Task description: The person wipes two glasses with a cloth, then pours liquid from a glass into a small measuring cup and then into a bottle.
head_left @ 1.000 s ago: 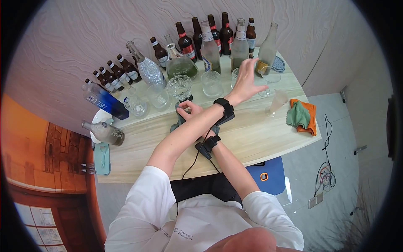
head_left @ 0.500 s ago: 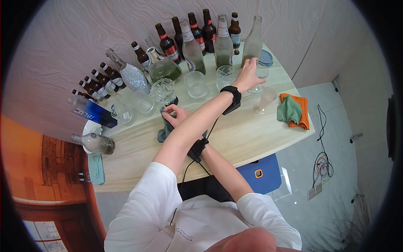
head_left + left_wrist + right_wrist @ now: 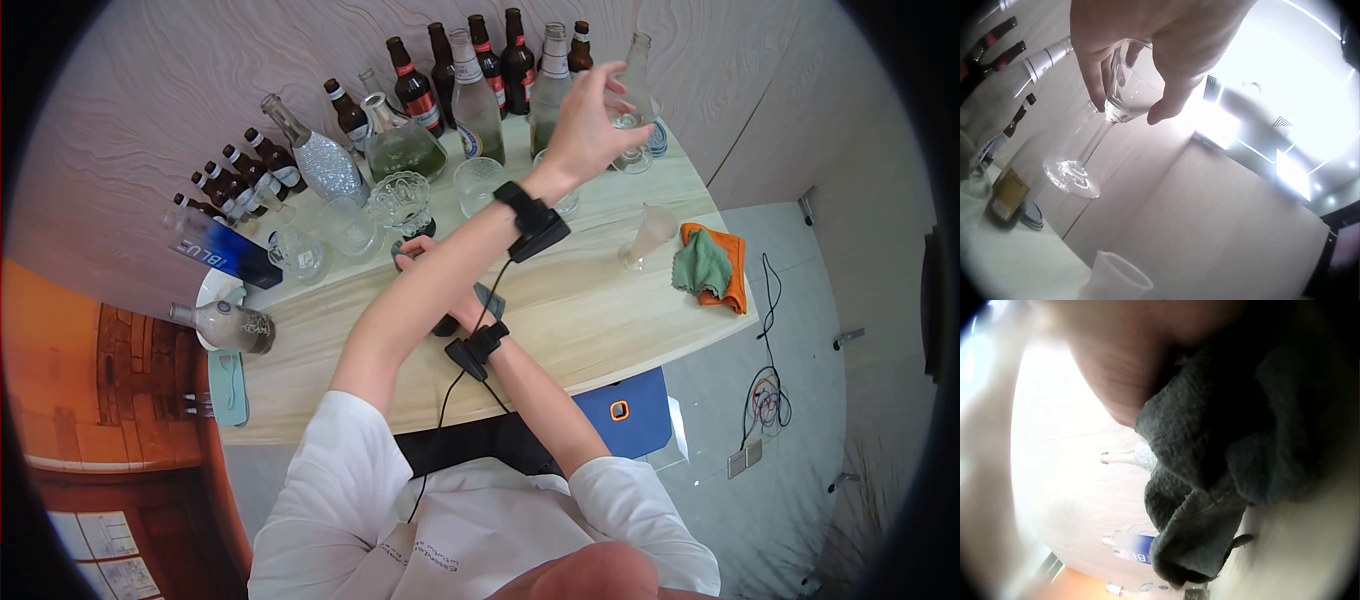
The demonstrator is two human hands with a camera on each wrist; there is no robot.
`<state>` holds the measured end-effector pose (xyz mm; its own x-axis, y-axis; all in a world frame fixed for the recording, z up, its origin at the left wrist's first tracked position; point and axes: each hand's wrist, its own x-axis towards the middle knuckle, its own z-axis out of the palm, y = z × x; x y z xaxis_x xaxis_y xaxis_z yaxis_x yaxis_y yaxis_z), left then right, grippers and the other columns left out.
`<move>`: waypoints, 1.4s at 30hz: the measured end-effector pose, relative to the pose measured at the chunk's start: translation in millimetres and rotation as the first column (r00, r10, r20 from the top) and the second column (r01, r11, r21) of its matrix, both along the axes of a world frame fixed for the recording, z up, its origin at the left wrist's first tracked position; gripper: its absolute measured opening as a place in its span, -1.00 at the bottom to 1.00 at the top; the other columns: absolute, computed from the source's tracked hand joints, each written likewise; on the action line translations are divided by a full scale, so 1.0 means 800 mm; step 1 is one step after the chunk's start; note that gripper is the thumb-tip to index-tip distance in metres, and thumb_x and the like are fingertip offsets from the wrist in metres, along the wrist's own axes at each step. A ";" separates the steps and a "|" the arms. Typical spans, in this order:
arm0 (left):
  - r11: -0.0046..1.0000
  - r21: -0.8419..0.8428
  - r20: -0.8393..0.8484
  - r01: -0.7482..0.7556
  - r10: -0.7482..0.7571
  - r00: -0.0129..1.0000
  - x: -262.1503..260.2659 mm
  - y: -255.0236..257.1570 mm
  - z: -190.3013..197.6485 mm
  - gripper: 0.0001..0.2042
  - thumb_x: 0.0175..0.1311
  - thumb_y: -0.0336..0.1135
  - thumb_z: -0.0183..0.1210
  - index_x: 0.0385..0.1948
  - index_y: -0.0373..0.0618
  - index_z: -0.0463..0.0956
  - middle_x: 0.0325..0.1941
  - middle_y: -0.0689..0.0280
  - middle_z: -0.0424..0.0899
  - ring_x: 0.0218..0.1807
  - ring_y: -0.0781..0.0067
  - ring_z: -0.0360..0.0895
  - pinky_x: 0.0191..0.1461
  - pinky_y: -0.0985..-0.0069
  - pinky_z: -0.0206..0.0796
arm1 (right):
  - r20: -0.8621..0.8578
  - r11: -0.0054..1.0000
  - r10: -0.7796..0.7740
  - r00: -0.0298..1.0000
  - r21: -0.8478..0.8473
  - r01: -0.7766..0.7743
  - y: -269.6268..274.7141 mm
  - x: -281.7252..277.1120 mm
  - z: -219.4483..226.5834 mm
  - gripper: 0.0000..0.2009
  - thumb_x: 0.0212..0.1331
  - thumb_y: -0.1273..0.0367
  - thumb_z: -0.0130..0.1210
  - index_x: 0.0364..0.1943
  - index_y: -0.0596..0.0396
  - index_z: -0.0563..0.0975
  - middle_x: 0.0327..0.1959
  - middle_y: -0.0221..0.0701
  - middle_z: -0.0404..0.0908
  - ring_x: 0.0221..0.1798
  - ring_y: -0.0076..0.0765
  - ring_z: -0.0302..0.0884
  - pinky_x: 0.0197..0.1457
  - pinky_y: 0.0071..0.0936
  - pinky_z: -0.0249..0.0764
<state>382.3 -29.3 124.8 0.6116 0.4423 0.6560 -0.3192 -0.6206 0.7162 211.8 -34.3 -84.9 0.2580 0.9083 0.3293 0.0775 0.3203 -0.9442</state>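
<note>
In the head view my left hand (image 3: pixel 590 125) stretches across to the far right, over my right forearm. It holds a clear stemmed cocktail glass (image 3: pixel 632 152) by the bowl. The left wrist view shows thumb and fingers around that bowl, with the stem and round foot (image 3: pixel 1072 180) hanging tilted below, above the table. Under the crossed left arm, my right hand (image 3: pixel 416 250) is partly hidden. It grips a dark grey-green cloth (image 3: pixel 1194 437), bunched up close over the table in the right wrist view.
Brown beer bottles (image 3: pixel 415 92) and clear bottles (image 3: pixel 478 115) line the back. Several glasses (image 3: pixel 350 225) stand before them. A frosted tapered cup (image 3: pixel 648 238) stands at right, near orange and green cloths (image 3: pixel 705 265). A grey bottle (image 3: pixel 232 328) is at left.
My left hand has closed around the cocktail glass and raised it off the table, towards the back. My right hand stays on the dark cloth. The head view has shifted slightly.
</note>
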 end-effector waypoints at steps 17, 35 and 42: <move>0.886 -0.462 0.147 0.038 0.034 0.989 -0.405 0.023 -0.025 -0.13 0.16 -0.59 0.44 0.53 -0.09 0.14 0.37 0.10 0.48 0.20 0.34 0.61 0.20 0.34 0.63 | 0.014 0.987 -0.058 0.998 -0.151 0.060 -0.036 0.000 0.075 -0.74 0.35 0.33 0.29 -0.03 0.23 0.65 -0.23 -0.41 0.73 -0.30 -0.56 0.57 -0.14 -0.50 0.51; 0.873 -0.484 0.092 -0.066 0.126 0.988 -0.462 0.034 -0.131 -0.12 0.11 -0.55 0.47 0.51 -0.09 0.18 0.47 0.13 0.45 0.39 0.23 0.52 0.39 0.31 0.43 | -0.178 0.990 -0.136 0.975 -0.049 0.130 -0.058 -0.011 0.105 -0.82 0.39 0.47 0.28 0.00 0.19 0.63 -0.35 -0.64 0.64 -0.33 -0.83 0.43 -0.26 -0.76 0.27; 0.779 -0.627 0.141 -0.011 0.127 0.982 -0.467 0.031 -0.130 -0.07 0.08 -0.60 0.43 0.55 -0.07 0.12 0.55 0.12 0.35 0.47 0.19 0.44 0.39 0.28 0.47 | -0.271 0.987 -0.148 0.951 0.012 0.158 -0.061 -0.007 0.118 -0.82 0.39 0.49 0.26 0.00 0.22 0.62 -0.27 -0.59 0.66 -0.29 -0.79 0.48 -0.22 -0.73 0.33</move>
